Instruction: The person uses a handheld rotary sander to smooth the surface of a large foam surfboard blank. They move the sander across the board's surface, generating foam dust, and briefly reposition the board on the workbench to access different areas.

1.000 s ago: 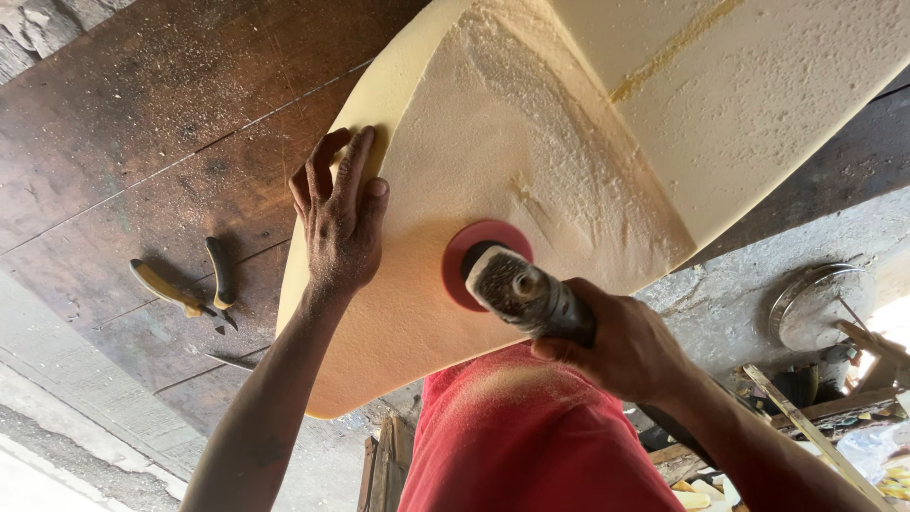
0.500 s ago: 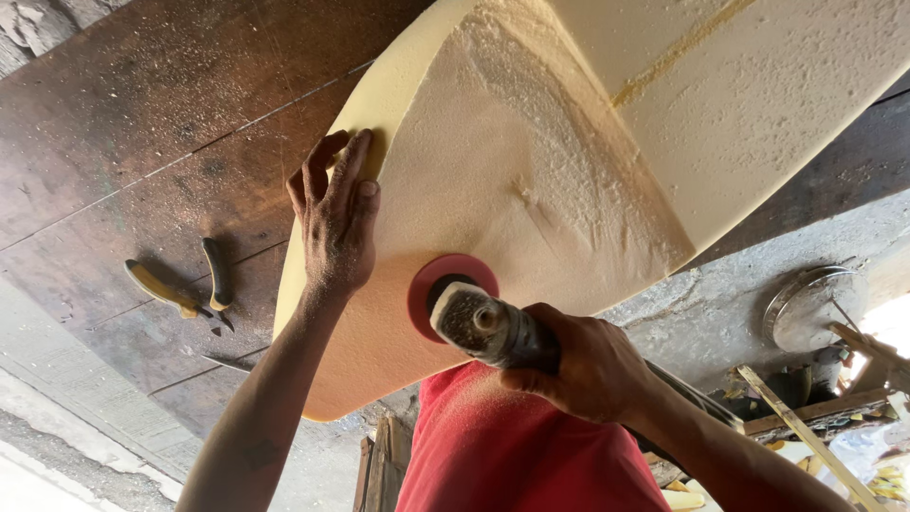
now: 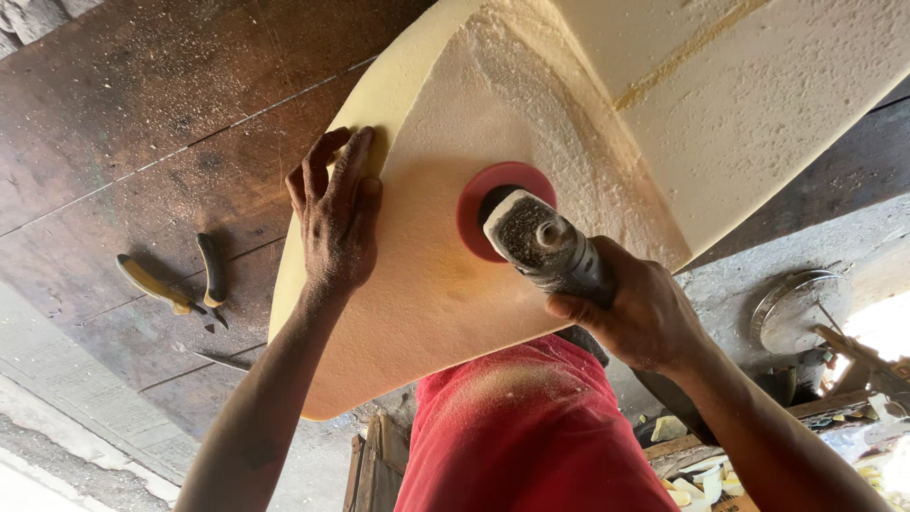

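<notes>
- Right hand (image 3: 645,318): clenched around the grey, dust-coated body of the power sander (image 3: 548,248). The red sanding disc (image 3: 479,204) lies flat against the foam board (image 3: 427,284).
- Change since one second ago: the disc moved down and toward the left hand half a second ago, and has now returned up and to the right, close to its first position (a short back-and-forth pass over one patch).
- Meaning for the work: judged from this sweep, sanding is concentrated on the smooth zone just below the rough, pitted band (image 3: 550,104); the rough area above remains untreated.
- Left hand (image 3: 334,218): open, palm and fingers pressed flat on the foam board near its rounded edge, grasping nothing; its position matches the earlier frames, bracing the board.
- Foam board: pale yellow, resting over the person's lap (red shorts (image 3: 531,436), dusted with sanding powder).
- Surface beyond: dark wooden floor (image 3: 142,123), speckled with dust; yellow-handled pliers (image 3: 175,284) lie well apart from the board.
- Room: a round metal lid (image 3: 801,308) and foam offcuts (image 3: 701,474) sit to the right, near bright daylight.
</notes>
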